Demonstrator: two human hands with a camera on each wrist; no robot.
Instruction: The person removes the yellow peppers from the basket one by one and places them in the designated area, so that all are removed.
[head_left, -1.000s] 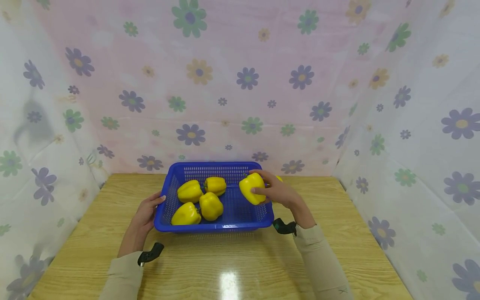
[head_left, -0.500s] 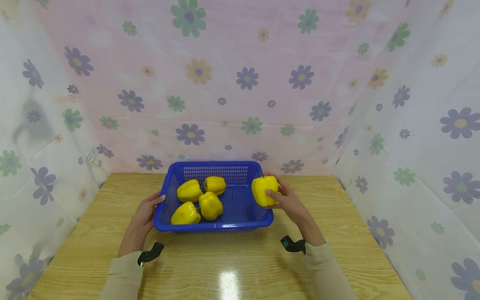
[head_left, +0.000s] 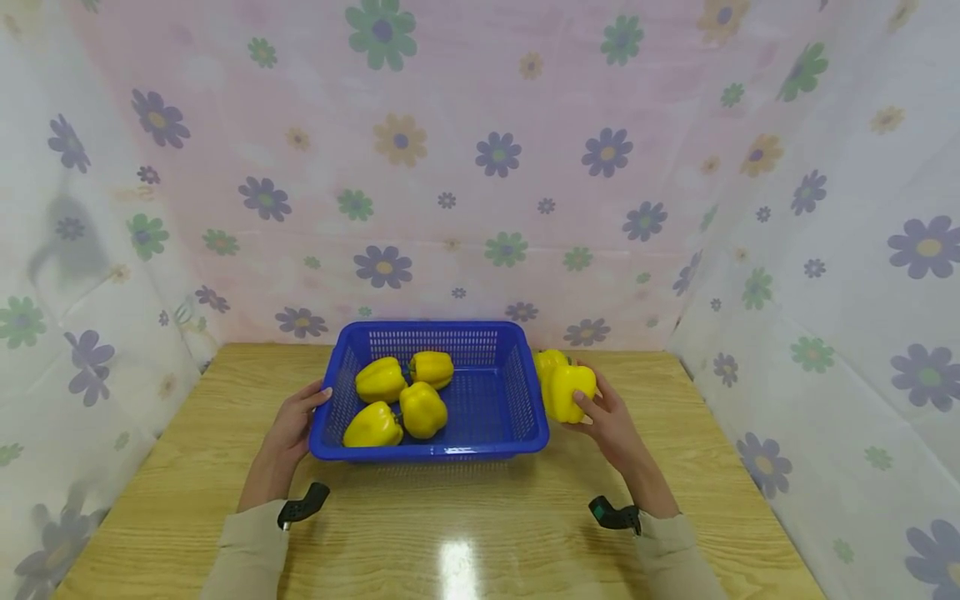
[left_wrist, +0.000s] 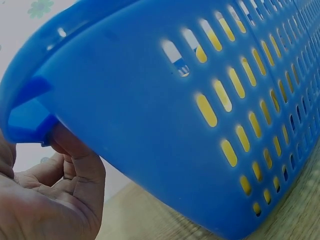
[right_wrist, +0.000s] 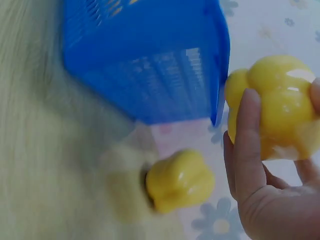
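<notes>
A blue plastic basket (head_left: 480,453) with slotted sides stands on the table, several yellow bell peppers (head_left: 422,410) lying in its left half. My left hand (head_left: 291,425) grips the basket's left rim; the left wrist view shows curled fingers (left_wrist: 89,172) hooked under that edge. Just outside the right rim, my right hand (head_left: 613,427) holds another yellow bell pepper (head_left: 573,392) between thumb and fingers. In the right wrist view this pepper is up off the table. Partly behind it, a further yellow bell pepper (right_wrist: 181,180) rests on the table to the basket's right.
The wood-grain table (head_left: 450,533) runs up to flower-print cloth (head_left: 465,183) at the back and on both sides. Dark wrist-mounted devices (head_left: 615,513) sit at both sleeves.
My right hand has carried its bell pepper from over the basket's right part, across the rim, to outside on the right. The left hand and basket have stayed put.
</notes>
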